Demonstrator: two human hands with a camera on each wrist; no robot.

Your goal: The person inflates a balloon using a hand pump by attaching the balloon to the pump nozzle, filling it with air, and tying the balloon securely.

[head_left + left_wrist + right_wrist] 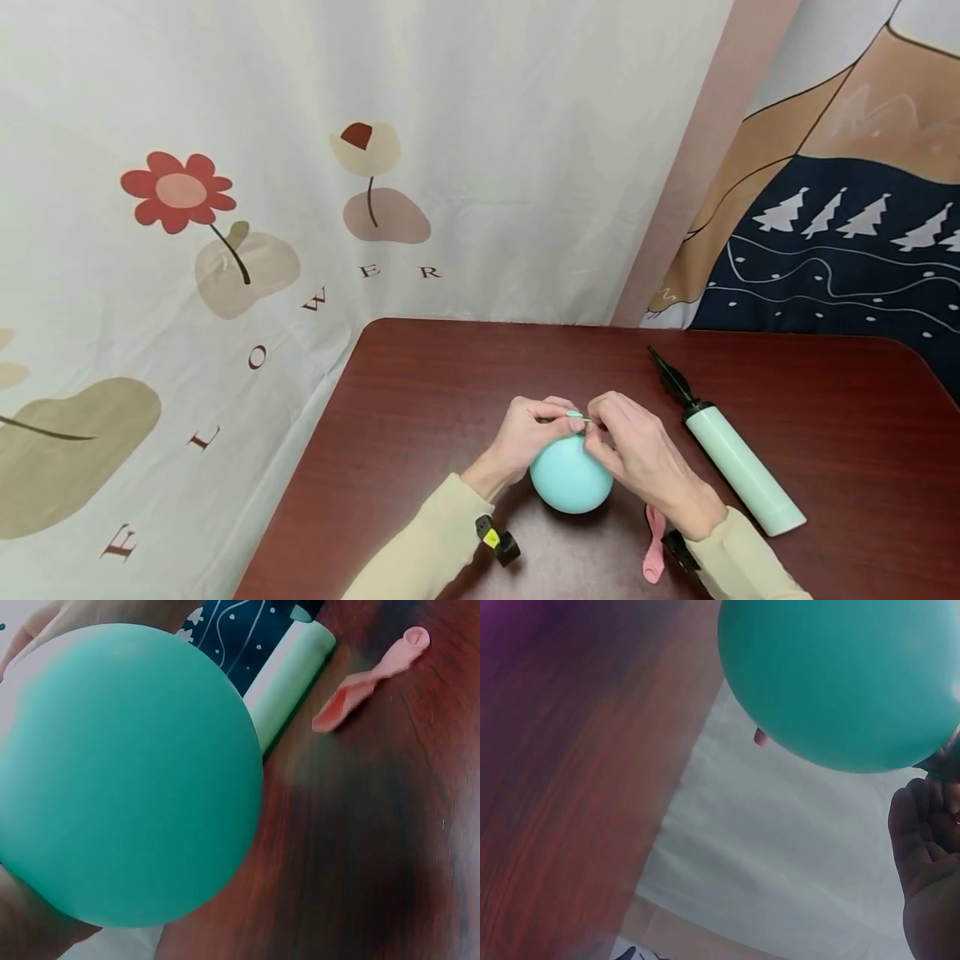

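Observation:
A small inflated teal balloon (570, 479) sits just above the dark red table (420, 392), and both hands work at its neck on top. My left hand (528, 437) curls its fingers round the neck from the left. My right hand (626, 446) pinches the neck's end from the right. The balloon (124, 776) fills most of the left wrist view, and the balloon (847, 679) also hangs at the top of the right wrist view, with my right palm (930, 847) at the frame's edge.
A mint green hand pump (738, 467) with a black nozzle lies to the right, also seen as the pump (289, 679). A limp pink balloon (654, 546) lies by my right wrist, the same pink balloon (371, 675). Printed cloth hangs behind the table.

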